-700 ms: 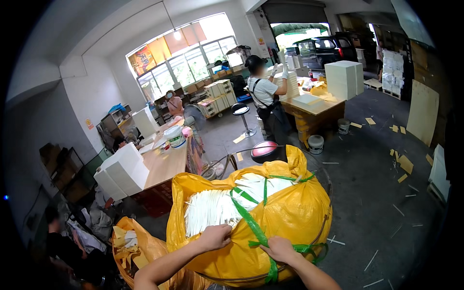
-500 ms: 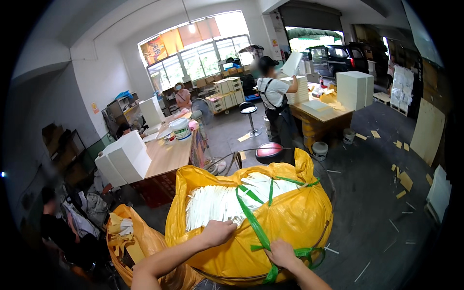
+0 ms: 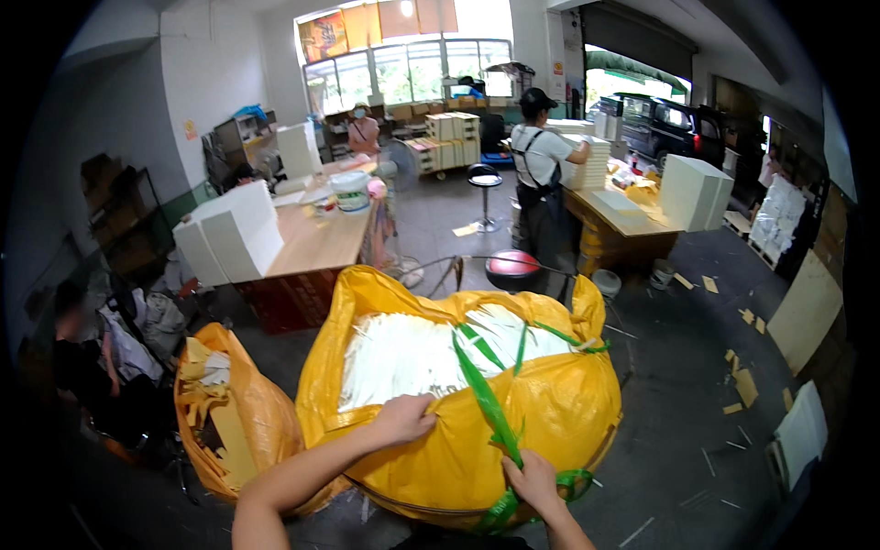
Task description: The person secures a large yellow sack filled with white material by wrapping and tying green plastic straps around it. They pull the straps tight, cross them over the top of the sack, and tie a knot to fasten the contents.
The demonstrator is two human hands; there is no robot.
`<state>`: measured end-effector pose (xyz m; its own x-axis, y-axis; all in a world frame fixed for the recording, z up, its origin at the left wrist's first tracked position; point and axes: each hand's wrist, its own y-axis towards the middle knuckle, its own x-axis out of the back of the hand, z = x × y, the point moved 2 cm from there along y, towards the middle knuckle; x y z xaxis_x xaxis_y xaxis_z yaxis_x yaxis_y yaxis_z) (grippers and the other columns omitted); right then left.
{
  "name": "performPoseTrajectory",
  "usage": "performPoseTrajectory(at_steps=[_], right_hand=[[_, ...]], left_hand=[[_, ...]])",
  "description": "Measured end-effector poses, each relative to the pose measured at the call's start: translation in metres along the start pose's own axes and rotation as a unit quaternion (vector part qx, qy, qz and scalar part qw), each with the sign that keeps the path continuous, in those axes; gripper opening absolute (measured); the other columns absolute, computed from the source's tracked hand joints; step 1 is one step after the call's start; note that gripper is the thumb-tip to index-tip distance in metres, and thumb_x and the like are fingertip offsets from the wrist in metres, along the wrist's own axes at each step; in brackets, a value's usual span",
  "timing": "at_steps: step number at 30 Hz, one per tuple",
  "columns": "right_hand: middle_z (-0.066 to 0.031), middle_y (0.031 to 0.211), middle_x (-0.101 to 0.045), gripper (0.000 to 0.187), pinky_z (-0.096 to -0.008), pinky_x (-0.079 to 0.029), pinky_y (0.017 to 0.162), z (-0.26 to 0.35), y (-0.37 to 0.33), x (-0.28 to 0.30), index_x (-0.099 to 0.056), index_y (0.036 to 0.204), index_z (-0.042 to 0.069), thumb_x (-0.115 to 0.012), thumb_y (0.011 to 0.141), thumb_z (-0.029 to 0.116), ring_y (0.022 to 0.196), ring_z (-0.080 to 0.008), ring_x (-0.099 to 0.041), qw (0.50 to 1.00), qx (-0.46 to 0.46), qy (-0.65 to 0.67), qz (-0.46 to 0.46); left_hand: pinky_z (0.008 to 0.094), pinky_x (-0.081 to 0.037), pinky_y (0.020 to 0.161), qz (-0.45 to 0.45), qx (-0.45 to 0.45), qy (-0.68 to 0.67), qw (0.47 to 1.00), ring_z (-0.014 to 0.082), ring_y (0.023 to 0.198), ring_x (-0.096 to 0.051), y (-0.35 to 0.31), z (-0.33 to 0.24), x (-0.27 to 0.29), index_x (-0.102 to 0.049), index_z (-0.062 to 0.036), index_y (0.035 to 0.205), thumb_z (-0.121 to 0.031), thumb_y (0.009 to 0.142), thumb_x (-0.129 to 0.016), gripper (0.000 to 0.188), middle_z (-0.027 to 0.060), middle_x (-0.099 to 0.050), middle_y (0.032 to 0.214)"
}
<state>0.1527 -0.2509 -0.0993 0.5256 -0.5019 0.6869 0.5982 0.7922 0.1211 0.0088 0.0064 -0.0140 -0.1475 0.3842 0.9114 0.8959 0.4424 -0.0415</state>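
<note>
A big yellow woven sack (image 3: 568, 403) stands right in front of me, filled with thin white strips (image 3: 394, 357) that show through its gaping top. My left hand (image 3: 403, 419) is closed on the sack's near rim, beside the strips. Green plastic strap (image 3: 486, 394) runs across the top and down the near side of the sack. Low on that side, my right hand (image 3: 532, 478) is closed round the strap, and more green strap hangs in loops beside and below it.
An orange sack (image 3: 261, 412) of yellow scraps stands at the left, near a seated person (image 3: 82, 367). Behind are a wooden table (image 3: 316, 243) with white blocks and a co-worker (image 3: 541, 151) at another table. A round stool (image 3: 511, 266) stands beyond the sack; scraps litter the right floor.
My view has levelled and shifted. Both hands keep their grip on the sack rim and the strap. The co-worker has brought the raised white sheet down to the stack.
</note>
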Motion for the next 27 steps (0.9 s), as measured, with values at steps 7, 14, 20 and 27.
performPoseTrajectory(at_steps=[7,14,20,27], right_hand=[[-0.0150,0.090,-0.064,0.020,-0.0353,-0.049,0.072,0.023,0.004,0.075,-0.064,0.108,-0.002,-0.055,0.096,0.012,0.081,-0.0258,-0.063,0.962,0.089,-0.010,-0.258],[-0.0037,0.084,-0.065,0.017,-0.0244,-0.045,0.057,0.100,0.026,0.043,-0.063,0.110,0.001,-0.050,0.100,0.008,0.060,-0.0088,-0.055,0.906,0.049,0.337,0.252],[-0.0069,0.087,-0.070,0.010,-0.0272,-0.047,0.057,0.097,0.061,0.002,-0.063,0.102,0.004,-0.060,0.098,0.013,0.060,-0.0132,-0.060,0.892,0.032,0.380,0.242],[-0.0133,0.088,-0.066,0.011,-0.0365,-0.052,0.070,0.113,0.073,0.001,-0.066,0.095,0.003,-0.069,0.088,0.011,0.078,-0.0310,-0.065,0.961,0.235,0.138,0.038]], left_hand=[[0.0315,-0.050,0.071,0.135,0.072,-0.408,0.900,0.0153,0.079,-0.063,-0.008,0.003,0.007,-0.067,0.0015,0.107,-0.022,0.089,-0.069,0.030,0.0042,-0.069,0.089],[0.0271,-0.049,0.091,0.241,0.085,-0.636,0.729,0.0136,0.102,-0.064,-0.020,-0.006,-0.010,-0.064,0.0028,0.118,-0.014,0.090,-0.069,0.033,0.0075,-0.070,0.111],[0.0260,-0.048,0.092,0.253,0.016,-0.609,0.751,0.0119,0.103,-0.063,-0.009,0.015,-0.015,-0.065,0.0011,0.119,-0.013,0.091,-0.067,0.031,0.0063,-0.070,0.111],[0.0245,-0.048,0.088,0.264,0.073,-0.576,0.770,0.0092,0.098,-0.062,-0.009,0.011,0.004,-0.064,0.0005,0.119,-0.018,0.093,-0.068,0.032,0.0029,-0.068,0.110]])
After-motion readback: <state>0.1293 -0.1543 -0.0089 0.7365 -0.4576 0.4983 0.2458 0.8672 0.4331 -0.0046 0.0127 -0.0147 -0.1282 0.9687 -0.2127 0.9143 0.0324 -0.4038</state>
